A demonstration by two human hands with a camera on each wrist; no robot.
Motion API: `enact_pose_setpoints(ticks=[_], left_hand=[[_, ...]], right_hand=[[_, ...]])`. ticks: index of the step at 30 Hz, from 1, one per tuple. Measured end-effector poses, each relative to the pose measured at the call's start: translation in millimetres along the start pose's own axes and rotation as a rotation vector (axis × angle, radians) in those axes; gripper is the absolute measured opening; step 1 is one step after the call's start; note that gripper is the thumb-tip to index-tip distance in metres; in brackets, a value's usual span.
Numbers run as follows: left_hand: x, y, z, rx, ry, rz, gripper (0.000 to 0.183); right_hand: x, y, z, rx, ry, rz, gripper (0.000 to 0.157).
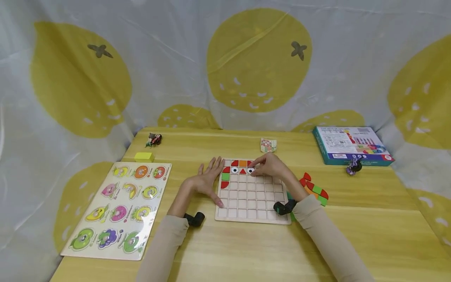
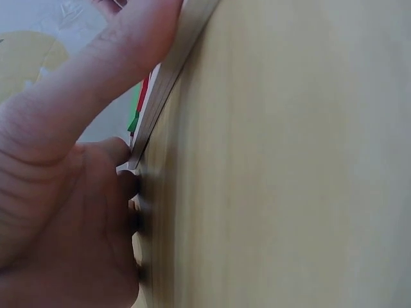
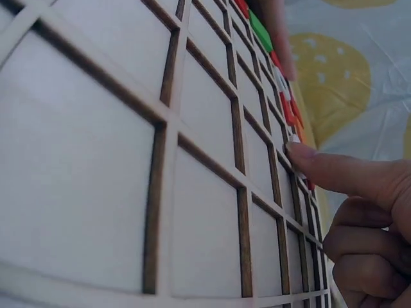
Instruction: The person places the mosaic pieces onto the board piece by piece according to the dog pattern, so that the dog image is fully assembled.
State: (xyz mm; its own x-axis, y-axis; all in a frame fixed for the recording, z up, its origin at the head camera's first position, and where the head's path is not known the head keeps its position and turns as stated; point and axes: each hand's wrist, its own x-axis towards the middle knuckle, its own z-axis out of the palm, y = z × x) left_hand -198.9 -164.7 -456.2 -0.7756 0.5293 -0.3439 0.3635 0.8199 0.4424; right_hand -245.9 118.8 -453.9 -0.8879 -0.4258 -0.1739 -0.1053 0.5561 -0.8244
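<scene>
A square wooden grid board (image 1: 242,194) lies on the table, with colored tiles along its far edge and upper left side. My left hand (image 1: 205,181) is spread against the board's left edge, thumb near the lower corner. At the far row my right hand (image 1: 272,166) pinches a white eye tile (image 1: 250,170) with thumb and index finger; in the right wrist view its other fingers curl under. A second eye tile (image 1: 234,170), a red triangle tile (image 1: 242,171), an orange tile (image 1: 243,163) and a green tile (image 1: 225,176) sit in cells.
Loose red, green and orange tiles (image 1: 317,190) lie right of the board, partly behind my right forearm. A fruit puzzle board (image 1: 105,176) lies at left, near a yellow block (image 1: 144,157). Farther back are a small picture card (image 1: 268,145), a game box (image 1: 347,143) and small figurines (image 1: 154,140).
</scene>
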Motion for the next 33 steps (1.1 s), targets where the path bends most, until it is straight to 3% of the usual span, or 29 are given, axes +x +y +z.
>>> enact_pose_setpoints(ticks=[4,9,15,20,28,33], left_hand=[[1.5,-0.1,-0.1,0.005,-0.002,0.003,0.152],[0.7,0.1,1.2,-0.013,-0.012,0.003,0.152],[-3.7,-3.7,-1.9,-0.055,0.009,0.015,0.152],[-7.4,-9.6,-6.0,-0.079,0.016,0.019,0.151],[-4.1,-7.2,-6.4,-0.053,-0.005,0.030,0.150],[0.3,-1.8,-3.7,-0.051,-0.015,0.042,0.150]], right_hand=[[-12,2,-17.2,0.032,0.045,0.012,0.032],[-53,19,-53.7,-0.048,0.149,0.069,0.030],[-96,58,-86.2,-0.129,0.222,0.234,0.034],[-97,70,-90.4,-0.110,0.263,0.281,0.037],[-88,74,-85.4,-0.034,0.223,0.284,0.039],[-91,76,-83.6,-0.042,0.284,0.315,0.040]])
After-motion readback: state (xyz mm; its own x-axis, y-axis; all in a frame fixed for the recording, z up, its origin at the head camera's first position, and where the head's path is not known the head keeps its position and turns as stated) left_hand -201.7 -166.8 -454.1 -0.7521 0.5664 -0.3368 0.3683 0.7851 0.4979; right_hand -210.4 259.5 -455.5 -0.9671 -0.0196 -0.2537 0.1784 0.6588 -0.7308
